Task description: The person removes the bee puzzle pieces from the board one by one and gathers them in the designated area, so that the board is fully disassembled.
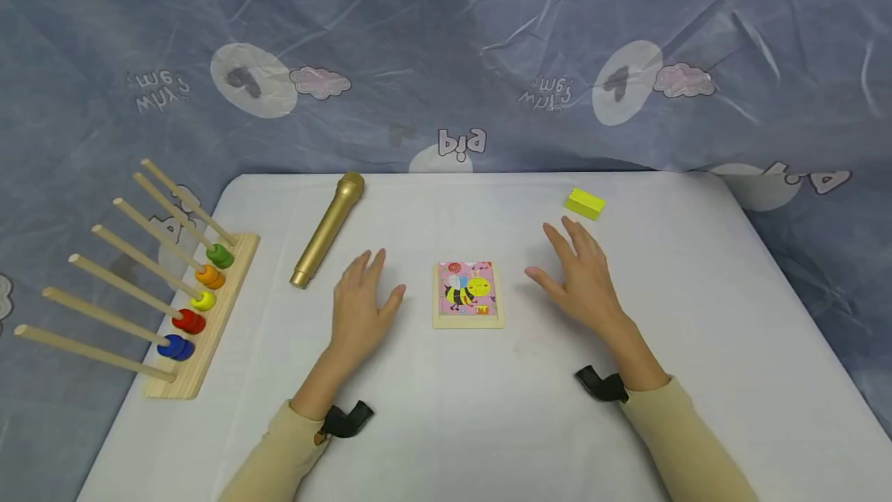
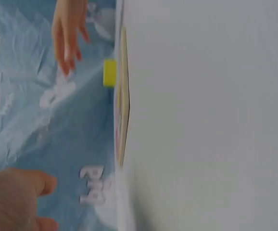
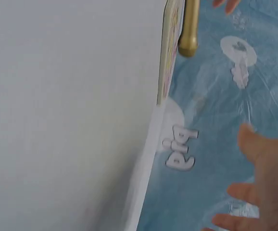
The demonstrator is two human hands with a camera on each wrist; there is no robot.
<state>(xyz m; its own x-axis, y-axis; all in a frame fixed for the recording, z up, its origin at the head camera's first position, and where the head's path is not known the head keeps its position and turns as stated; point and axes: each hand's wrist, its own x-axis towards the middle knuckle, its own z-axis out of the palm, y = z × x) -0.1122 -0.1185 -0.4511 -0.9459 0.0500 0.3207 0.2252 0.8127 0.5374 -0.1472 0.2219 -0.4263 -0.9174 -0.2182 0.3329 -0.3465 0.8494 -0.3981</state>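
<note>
A small square picture puzzle (image 1: 468,290) with a bee on pink lies flat in a pale wooden frame, midway between my hands. To its left is my left hand (image 1: 361,310), fingers spread and holding nothing. My right hand (image 1: 580,276) hovers on the other side, its thumb apart from the fingers and nothing in its grasp. Just beyond the right fingertips lies a yellow block (image 1: 584,204). A gold microphone (image 1: 327,231) lies slantwise past the left hand. In the left wrist view the puzzle (image 2: 123,101) shows edge-on.
At the left edge of the white table (image 1: 530,424) stands a wooden peg rack (image 1: 202,362) with slanting rods. Blue, red, yellow, orange and green beads (image 1: 189,321) sit low on its rods. A patterned grey-blue sheet (image 1: 404,22) hangs behind the table.
</note>
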